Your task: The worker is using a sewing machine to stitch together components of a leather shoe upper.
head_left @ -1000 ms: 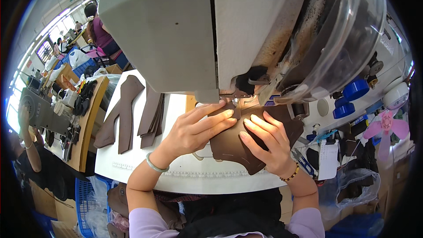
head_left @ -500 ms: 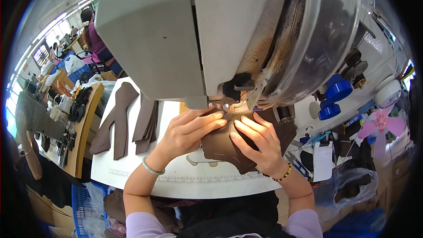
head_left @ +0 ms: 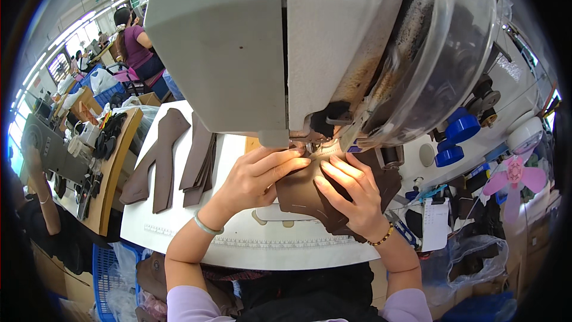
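A brown leather-like piece [head_left: 301, 194] lies on the white table under the sewing machine's head [head_left: 238, 53], its top edge near the needle area [head_left: 312, 148]. My left hand [head_left: 253, 177] is at its left side, fingers drawn together and gripping the edge beside the needle; the thumb is mostly hidden. My right hand [head_left: 354, 197] rests on the piece with fingers stretched out and slightly spread, pressing it from above. The needle tip is too small to make out clearly.
Brown cut pieces [head_left: 159, 164] and a stack of strips [head_left: 199, 170] lie left on the white table [head_left: 238, 244]. Blue thread spools [head_left: 459, 125], a pink fan [head_left: 514, 173] and a white notepad [head_left: 435, 223] stand right. Another person's arm [head_left: 44, 194] shows at far left.
The view has shifted slightly, showing more of a seated person in purple at the back left. Both hands stay on the brown piece, with little movement against the machine.
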`<state>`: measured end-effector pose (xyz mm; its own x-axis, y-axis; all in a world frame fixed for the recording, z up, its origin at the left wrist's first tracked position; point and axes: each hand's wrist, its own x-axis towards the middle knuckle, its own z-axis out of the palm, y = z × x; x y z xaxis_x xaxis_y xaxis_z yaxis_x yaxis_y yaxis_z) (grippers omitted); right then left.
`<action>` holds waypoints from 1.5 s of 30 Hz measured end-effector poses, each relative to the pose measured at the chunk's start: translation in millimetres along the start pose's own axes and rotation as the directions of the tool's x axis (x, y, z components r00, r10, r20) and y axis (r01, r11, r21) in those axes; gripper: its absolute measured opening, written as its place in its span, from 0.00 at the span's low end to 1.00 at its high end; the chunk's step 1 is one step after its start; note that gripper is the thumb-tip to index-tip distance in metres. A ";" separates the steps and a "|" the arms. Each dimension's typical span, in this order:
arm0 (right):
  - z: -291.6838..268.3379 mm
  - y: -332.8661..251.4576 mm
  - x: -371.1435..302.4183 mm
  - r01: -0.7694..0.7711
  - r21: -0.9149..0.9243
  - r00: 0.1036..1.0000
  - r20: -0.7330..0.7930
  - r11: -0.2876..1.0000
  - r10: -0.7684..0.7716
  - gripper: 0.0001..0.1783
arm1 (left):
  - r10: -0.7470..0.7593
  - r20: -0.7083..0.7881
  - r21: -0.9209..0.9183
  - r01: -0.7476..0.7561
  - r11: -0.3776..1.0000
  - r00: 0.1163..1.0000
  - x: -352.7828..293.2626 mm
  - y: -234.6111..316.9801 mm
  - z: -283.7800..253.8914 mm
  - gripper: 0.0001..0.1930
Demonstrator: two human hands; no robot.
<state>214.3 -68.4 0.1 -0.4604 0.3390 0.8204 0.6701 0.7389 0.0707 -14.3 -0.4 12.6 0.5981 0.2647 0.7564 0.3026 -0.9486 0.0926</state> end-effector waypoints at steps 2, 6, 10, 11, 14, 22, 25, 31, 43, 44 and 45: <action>0.6 0.1 -0.1 -0.004 -0.002 1.000 -0.002 1.000 0.004 0.19 | -0.015 0.014 0.004 0.015 1.000 1.000 -0.3 0.1 -0.6 0.31; 1.0 0.7 -0.2 -0.009 -0.012 1.000 0.009 1.000 0.009 0.19 | -0.046 0.009 -0.034 0.046 0.998 0.999 -0.3 -0.4 1.5 0.33; 1.3 1.4 0.0 -0.023 -0.019 1.000 0.009 1.000 0.024 0.18 | -0.038 -0.017 -0.041 0.037 0.998 0.999 -1.5 -2.1 2.2 0.34; 1.6 1.5 0.0 -0.026 -0.019 1.000 0.008 0.999 0.026 0.18 | -0.059 0.014 -0.026 0.059 0.998 0.998 -2.4 -2.5 1.5 0.34; 2.2 1.9 -0.7 -0.028 -0.001 1.000 0.008 1.000 0.028 0.18 | -0.073 0.038 -0.022 0.074 0.997 0.997 -3.7 -4.2 2.4 0.34; 3.5 1.2 -2.0 -0.075 0.056 0.997 0.034 0.996 0.074 0.20 | -0.065 0.011 -0.036 0.066 0.997 0.998 -3.0 -7.7 3.2 0.33; 3.6 0.2 -2.1 -0.089 0.050 0.995 0.046 0.995 0.087 0.21 | -0.069 0.023 -0.037 0.070 0.997 0.997 -3.4 -6.0 1.4 0.32; 4.5 1.1 -1.4 -0.102 0.059 0.994 0.049 0.993 0.099 0.22 | -0.076 0.028 -0.053 0.077 0.996 0.997 -2.1 -5.3 2.1 0.32; 3.2 2.4 -2.9 -0.230 0.197 0.973 0.022 0.953 0.230 0.19 | -0.079 -0.011 -0.009 0.078 0.997 0.997 -6.4 -1.5 8.8 0.34; 2.9 2.9 -2.6 -0.239 0.213 0.971 0.026 0.947 0.239 0.19 | -0.078 -0.027 -0.009 0.078 0.997 0.997 -7.5 -1.3 9.6 0.34; 2.9 2.9 -2.3 -0.238 0.213 0.971 0.025 0.948 0.238 0.19 | -0.079 -0.049 -0.009 0.079 0.997 0.996 -8.5 -1.6 10.4 0.34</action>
<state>215.6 -65.4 -3.3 -0.3018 0.5197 0.7993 0.6204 0.7436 -0.2492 -12.1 0.7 -0.8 0.5353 0.3302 0.7775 0.3419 -0.9264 0.1581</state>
